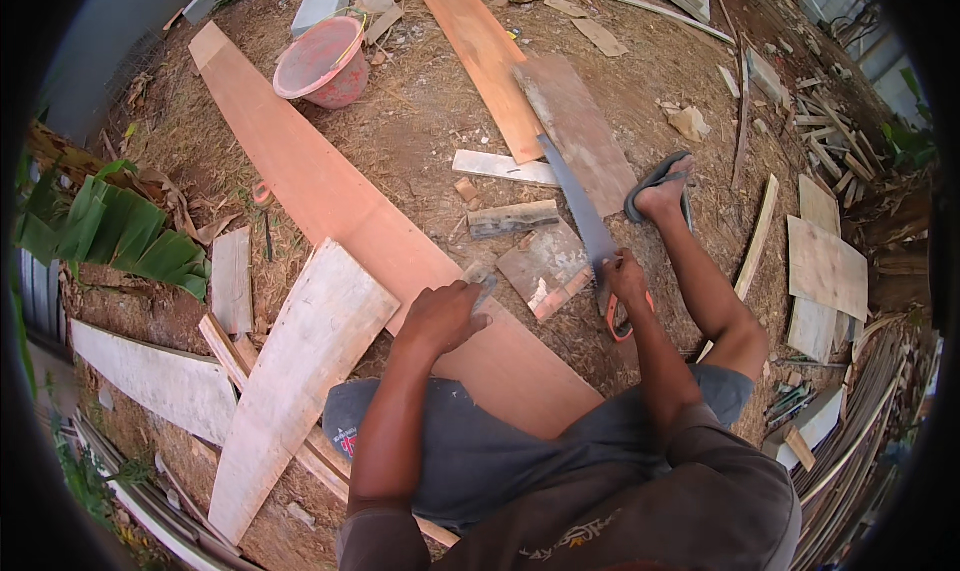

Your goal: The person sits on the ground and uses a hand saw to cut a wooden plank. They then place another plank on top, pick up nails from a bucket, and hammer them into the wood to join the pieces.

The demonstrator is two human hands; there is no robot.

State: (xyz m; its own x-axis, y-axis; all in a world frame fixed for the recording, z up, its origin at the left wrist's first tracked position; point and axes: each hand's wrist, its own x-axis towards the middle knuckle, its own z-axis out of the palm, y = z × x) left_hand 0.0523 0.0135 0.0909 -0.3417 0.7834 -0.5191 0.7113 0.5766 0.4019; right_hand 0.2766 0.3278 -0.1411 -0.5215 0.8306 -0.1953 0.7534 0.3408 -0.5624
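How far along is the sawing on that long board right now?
Done: nothing clearly cut through on the long reddish board. In hand: the right hand grips the handsaw by its orange handle, and the left hand presses the board down. Left: the cut itself; no finished kerf is visible.

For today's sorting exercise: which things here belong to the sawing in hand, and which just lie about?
In use: handsaw in right hand; long reddish board under left hand.
Lying about: pink bucket, pale plank, banana leaf.
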